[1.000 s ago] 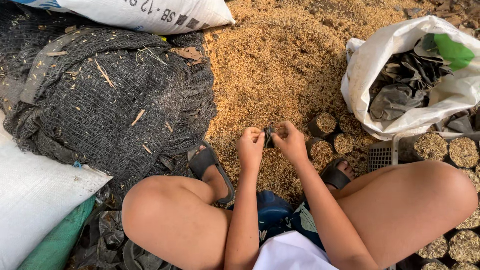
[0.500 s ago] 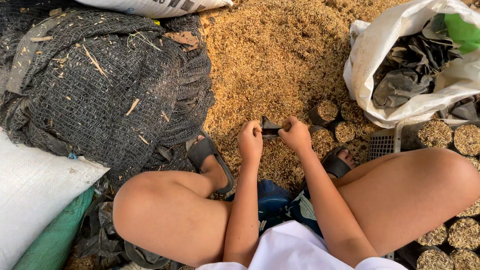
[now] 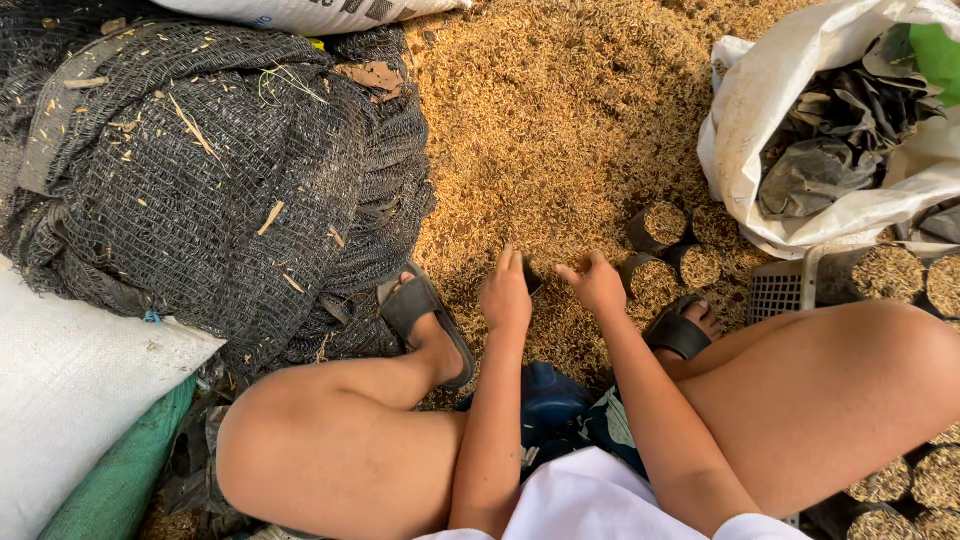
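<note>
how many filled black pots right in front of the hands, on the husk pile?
3: one farthest out on the husk pile, one by the right hand, one near the sandal. More fill the tray; some may be hidden.

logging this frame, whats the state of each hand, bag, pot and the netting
left hand: grip on a small black bag
right hand: open, fingers spread, holding nothing
white sack: open, holding crumpled black bags
small pots: filled with husk, upright
black netting: bundled, husk-flecked
husk pile: loose, spread out
</note>
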